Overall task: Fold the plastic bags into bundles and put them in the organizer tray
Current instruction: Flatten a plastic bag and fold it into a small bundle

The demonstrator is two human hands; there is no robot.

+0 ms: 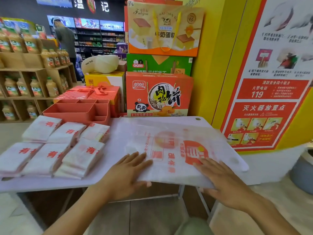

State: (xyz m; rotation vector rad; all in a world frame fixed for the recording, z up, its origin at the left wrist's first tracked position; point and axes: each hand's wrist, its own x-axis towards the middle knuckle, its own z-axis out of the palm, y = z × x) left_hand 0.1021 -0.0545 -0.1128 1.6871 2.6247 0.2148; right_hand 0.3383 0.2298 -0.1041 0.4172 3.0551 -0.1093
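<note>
Hands [130, 173] [225, 185] flat on plastic bag [169, 150], organizer tray [79, 110] behind bundles [66, 133]

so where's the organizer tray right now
Head view, left side: the red organizer tray stands behind the folded bundles, in front of a ribboned gift box.

I'm seeing left hand [130, 168] and right hand [225, 180] pressing flat on plastic bag [169, 143] lying spread over table [50, 184]; folded bundles [55, 155] sitting at left, organizer tray [67, 114] standing behind them.
</note>
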